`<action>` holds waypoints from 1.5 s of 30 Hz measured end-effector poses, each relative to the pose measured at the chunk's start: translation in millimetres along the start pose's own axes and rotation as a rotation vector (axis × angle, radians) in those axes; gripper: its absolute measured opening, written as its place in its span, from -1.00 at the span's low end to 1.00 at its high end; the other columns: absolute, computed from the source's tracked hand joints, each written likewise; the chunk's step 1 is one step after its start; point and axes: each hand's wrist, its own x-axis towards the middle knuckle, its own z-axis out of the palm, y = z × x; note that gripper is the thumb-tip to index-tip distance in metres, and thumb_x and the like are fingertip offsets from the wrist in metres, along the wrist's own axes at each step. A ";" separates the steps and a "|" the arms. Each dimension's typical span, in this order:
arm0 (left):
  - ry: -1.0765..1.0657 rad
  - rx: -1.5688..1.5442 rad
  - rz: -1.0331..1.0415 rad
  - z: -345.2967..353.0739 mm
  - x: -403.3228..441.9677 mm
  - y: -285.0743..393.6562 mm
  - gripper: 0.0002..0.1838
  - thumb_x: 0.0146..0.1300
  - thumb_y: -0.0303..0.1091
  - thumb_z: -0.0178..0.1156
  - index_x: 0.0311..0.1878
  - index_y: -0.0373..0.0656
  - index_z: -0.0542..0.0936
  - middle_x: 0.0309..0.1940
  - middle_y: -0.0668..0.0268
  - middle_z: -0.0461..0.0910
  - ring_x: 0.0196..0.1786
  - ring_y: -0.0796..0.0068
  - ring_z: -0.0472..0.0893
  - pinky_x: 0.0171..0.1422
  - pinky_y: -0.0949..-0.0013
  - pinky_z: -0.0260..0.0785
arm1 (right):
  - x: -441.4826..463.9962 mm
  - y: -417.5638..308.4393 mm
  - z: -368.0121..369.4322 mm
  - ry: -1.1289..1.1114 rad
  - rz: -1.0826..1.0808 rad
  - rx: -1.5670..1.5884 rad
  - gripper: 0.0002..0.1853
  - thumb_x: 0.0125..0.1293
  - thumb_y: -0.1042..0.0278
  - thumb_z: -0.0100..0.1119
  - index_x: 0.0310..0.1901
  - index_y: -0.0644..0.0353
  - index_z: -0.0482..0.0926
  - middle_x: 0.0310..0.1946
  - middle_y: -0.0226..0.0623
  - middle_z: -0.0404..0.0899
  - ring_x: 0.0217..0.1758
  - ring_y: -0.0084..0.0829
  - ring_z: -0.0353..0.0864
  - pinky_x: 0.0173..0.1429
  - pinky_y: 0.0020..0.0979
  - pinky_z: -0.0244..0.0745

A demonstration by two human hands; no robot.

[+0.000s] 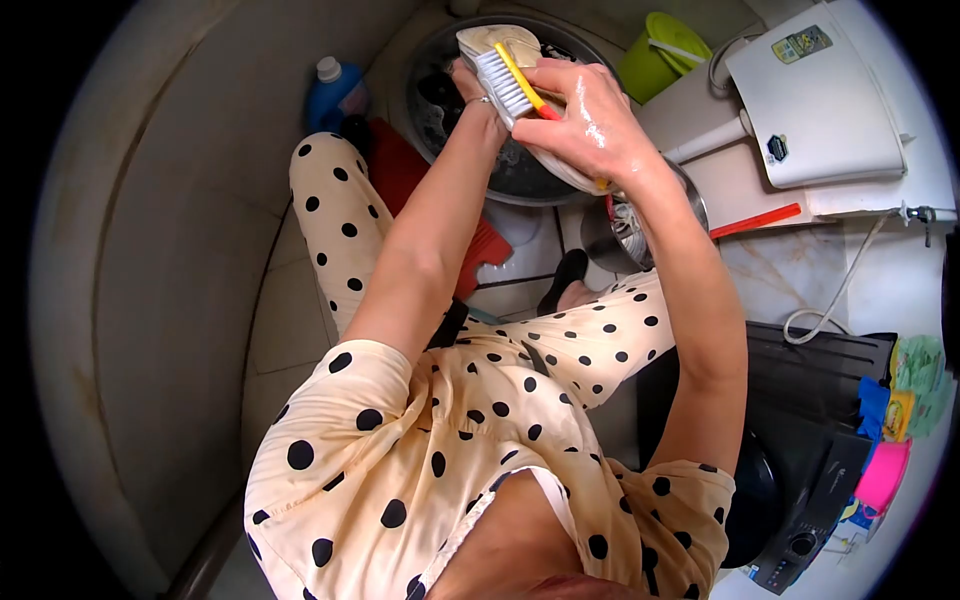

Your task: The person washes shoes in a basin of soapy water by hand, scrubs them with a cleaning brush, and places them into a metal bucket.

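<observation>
My right hand (590,118), wet with suds, is closed around the yellow and red handle of a scrub brush (507,88), whose white bristles face left. My left hand (470,85) is inside or behind a cream cloth item (500,40), partly hidden by it and the brush; its fingers are mostly out of sight. Both hands are over a large grey metal basin (425,130) with dark items and soapy water inside. The cloth item hangs down below the right hand, toward the basin's near rim.
A smaller metal bowl (603,240) stands near the basin. Left of it are a blue bottle (335,95) and a red plastic piece (400,170). A green bucket (660,60), white cistern (825,100), red stick (757,220) and black washing machine (800,440) are on the right.
</observation>
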 end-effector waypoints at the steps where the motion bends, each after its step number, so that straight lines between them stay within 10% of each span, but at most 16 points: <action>1: 0.007 0.002 0.000 -0.8 0.5 0.4 -0.40 0.42 0.01 -0.36 0.19 -0.24 0.46 0.11 0.04 0.54 0.10 0.01 0.56 0.26 0.06 0.38 | -0.4 1.5 1.2 0.009 -0.010 0.001 -0.55 -0.12 0.22 0.25 -0.17 0.32 0.62 -0.29 -0.10 0.59 -0.23 -0.04 0.58 -0.01 -0.27 0.45; 11: 0.194 0.119 0.000 -24.1 -0.8 0.7 -0.38 0.40 0.04 -0.39 0.17 -0.24 0.46 0.05 -0.01 0.56 0.05 -0.03 0.58 0.22 0.01 0.42 | -1.4 26.9 12.9 -0.103 0.234 0.170 -0.48 -0.20 0.01 0.30 -0.12 0.03 0.71 -0.26 -0.19 0.68 -0.19 -0.09 0.60 0.09 -0.14 0.42; 18: 0.411 0.361 -0.488 30.2 -56.6 3.6 -0.33 0.36 0.18 -0.36 0.24 -0.12 0.42 0.17 0.06 0.50 0.21 -0.01 0.49 0.32 -0.23 0.19 | -14.6 86.6 2.0 0.050 0.566 0.707 -0.63 -0.05 0.28 0.34 -0.24 0.38 0.64 -0.40 -0.22 0.62 -0.42 -0.48 0.56 -0.30 -0.42 0.47; 22: 0.365 0.712 -0.618 40.0 -64.2 -20.3 -0.48 0.41 0.11 -0.31 0.12 -0.01 0.47 -0.04 0.25 0.61 -0.01 0.20 0.57 -0.06 0.01 0.37 | -35.6 140.0 -4.5 0.251 0.862 1.064 -0.66 -0.01 0.36 0.36 -0.22 0.41 0.57 -0.37 -0.21 0.61 -0.39 -0.37 0.63 -0.27 -0.38 0.55; 29: -0.062 0.925 -0.668 91.0 -91.3 -105.6 -0.61 0.36 -0.05 -0.02 0.12 -0.04 0.49 -0.01 0.31 0.57 0.06 0.34 0.49 0.12 0.04 0.28 | -99.2 191.1 -33.7 0.625 1.120 1.437 -0.60 0.04 0.37 0.33 -0.08 0.38 0.55 -0.21 -0.17 0.64 -0.18 -0.21 0.65 -0.05 -0.18 0.58; 38: -0.182 0.905 -1.001 83.9 -122.0 -211.9 -0.59 0.34 -0.03 0.02 0.12 -0.03 0.51 0.06 0.26 0.55 0.11 0.33 0.48 0.16 0.12 0.23 | -179.8 220.6 -25.2 0.597 1.722 1.179 -0.43 0.01 -0.19 0.35 0.05 -0.19 0.52 0.12 -0.30 0.53 0.16 -0.03 0.46 0.18 0.27 0.14; 45: -0.115 0.967 -1.163 44.6 -126.0 -266.6 -0.29 0.38 0.21 -0.18 0.39 -0.15 0.25 0.43 0.11 0.16 0.40 -0.05 0.24 0.31 -0.24 0.12 | -210.7 283.6 23.7 0.755 1.890 1.133 -0.78 0.31 0.21 -0.05 -0.09 0.01 0.51 -0.04 -0.28 0.52 0.05 -0.02 0.44 0.08 0.30 0.18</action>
